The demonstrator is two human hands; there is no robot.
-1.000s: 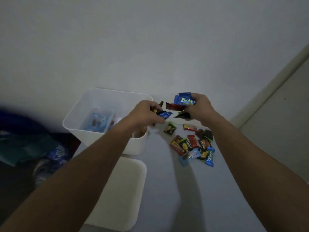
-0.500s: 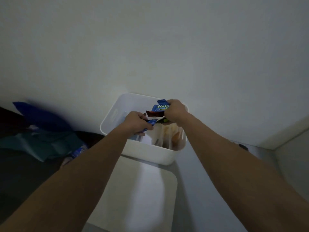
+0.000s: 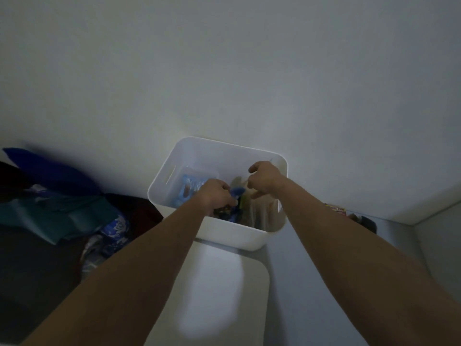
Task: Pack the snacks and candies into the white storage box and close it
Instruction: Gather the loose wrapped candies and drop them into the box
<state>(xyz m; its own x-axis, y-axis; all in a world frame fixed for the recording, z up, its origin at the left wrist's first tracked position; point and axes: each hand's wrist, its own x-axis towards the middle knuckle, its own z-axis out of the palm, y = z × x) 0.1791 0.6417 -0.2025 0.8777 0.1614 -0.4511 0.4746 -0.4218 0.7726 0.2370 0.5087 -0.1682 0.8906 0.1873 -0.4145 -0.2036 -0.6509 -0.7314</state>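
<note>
Two hands reach into one white storage box (image 3: 172, 178) at the tabletop's far edge. The left hand (image 3: 216, 196) pinches blue-wrapped candies (image 3: 237, 192) over wrappers already inside; the right hand (image 3: 263, 179) is curled, apparently holding nothing. Judged partway: a few snacks (image 3: 336, 209) remain far right, and the one lid (image 3: 219, 295) lies near, off.

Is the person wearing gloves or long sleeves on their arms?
No. The left hand and right hand are bare, with no gloves, and I see no rings. Both forearms show no sleeves, watch or bracelet as far as the picture reaches. The light is dim, so tiny details could hide.
</note>
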